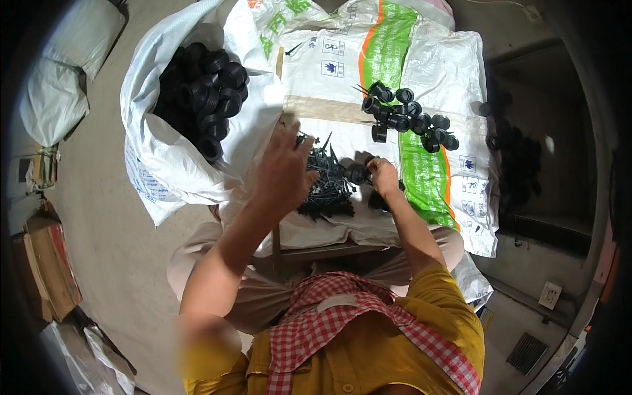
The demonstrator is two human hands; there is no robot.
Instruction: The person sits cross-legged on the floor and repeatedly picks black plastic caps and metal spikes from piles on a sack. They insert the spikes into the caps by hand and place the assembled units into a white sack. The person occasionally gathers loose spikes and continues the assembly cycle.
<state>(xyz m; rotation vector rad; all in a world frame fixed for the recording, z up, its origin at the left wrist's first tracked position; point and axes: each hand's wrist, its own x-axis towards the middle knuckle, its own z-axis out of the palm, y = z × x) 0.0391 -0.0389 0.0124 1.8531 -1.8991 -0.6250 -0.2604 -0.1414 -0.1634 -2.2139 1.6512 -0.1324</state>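
My left hand (282, 164) is raised with its fingers spread, between the white sack and a heap of thin dark plastic sprues (329, 181). Nothing shows in its grip. At the heap's right edge, my right hand (384, 176) pinches a black ring-shaped plastic fitting (357, 174); the fingers partly cover it. Beyond that hand lies a loose group of black plastic fittings (398, 120), several with thin stems sticking out. The open white sack (141, 118) on the left holds many more black fittings (214, 92).
Flattened white woven sacks with a green stripe (421, 184) cover the low work surface. A dark container (543, 131) with black parts stands to the right. Cardboard (52, 263) and full white bags (56, 99) line the left side. A wall socket (550, 295) is at lower right.
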